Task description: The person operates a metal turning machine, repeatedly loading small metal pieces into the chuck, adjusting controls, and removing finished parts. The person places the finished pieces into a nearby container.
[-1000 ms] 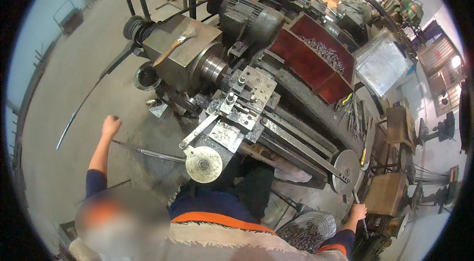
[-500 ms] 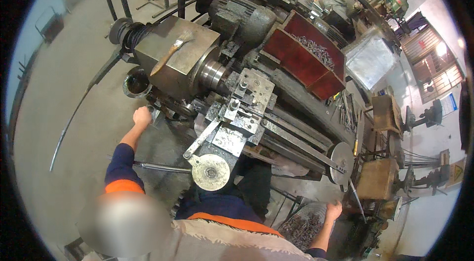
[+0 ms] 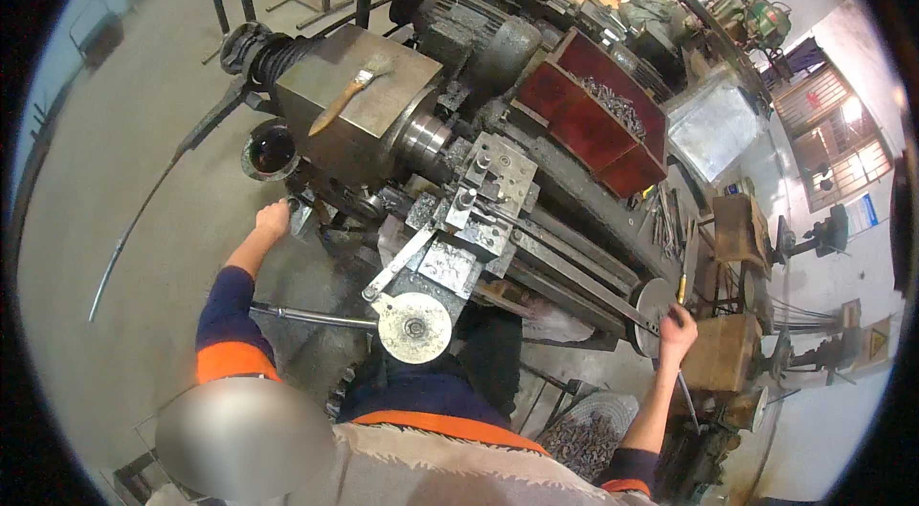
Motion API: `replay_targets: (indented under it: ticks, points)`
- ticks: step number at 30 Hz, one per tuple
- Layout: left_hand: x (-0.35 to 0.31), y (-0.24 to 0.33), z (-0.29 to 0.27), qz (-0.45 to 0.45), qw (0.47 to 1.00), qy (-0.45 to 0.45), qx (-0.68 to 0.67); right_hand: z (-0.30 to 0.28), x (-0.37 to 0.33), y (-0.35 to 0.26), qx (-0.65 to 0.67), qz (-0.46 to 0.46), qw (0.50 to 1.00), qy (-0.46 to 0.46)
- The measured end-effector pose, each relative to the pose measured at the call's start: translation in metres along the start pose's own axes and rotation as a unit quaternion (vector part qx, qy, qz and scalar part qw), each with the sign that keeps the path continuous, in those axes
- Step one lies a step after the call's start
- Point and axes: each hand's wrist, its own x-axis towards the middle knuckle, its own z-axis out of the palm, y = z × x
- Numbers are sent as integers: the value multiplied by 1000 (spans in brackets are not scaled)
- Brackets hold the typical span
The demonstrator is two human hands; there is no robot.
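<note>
Your lathe [image 3: 498,209] runs from upper left to lower right in front of you. On its boxy metal headstock [image 3: 359,99], at the left end, lies a wooden-handled brush [image 3: 347,94]. Behind the headstock sits the ribbed grey motor [image 3: 479,37]. To the right of the motor, behind the bed, stands a red metal tray [image 3: 598,123] with metal chips in it. The round steel handwheel [image 3: 414,326] is nearest your body. Your left hand [image 3: 275,219] touches the machine below the headstock. Your right hand [image 3: 678,326] is at the tailstock wheel [image 3: 653,314], far right.
</note>
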Motion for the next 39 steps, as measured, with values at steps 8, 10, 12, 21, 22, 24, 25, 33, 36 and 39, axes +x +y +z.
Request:
replay_targets:
  ticks: [8,10,12,21,22,24,25,33,36,39]
  points:
    - [-60,3,-151,115,974,-5,-195,93,42,-254,251,-334,889,-189]
    - [-81,-19,-204,83,975,164,-120,119,41,-309,228,-332,881,-248]
    - [-103,-59,-244,-6,955,286,-77,142,42,-353,194,-447,831,-268]
    - [-195,-61,-188,-228,939,257,8,199,36,-393,79,-387,836,-379]
    - [-207,-51,-185,-222,938,266,-11,194,34,-396,88,-387,826,-401]
    - [-219,3,-192,-280,942,180,-49,202,35,-394,11,-411,852,-325]
    - [-226,6,-183,-230,939,254,-35,207,38,-391,13,-421,847,-326]
    - [-226,24,-207,-37,956,290,36,141,25,-384,198,-425,830,-303]
    - [-192,71,-218,136,885,292,-336,125,9,-366,329,-497,754,-275]
    - [-176,144,-229,245,719,36,-650,112,-24,-367,361,-526,736,-228]
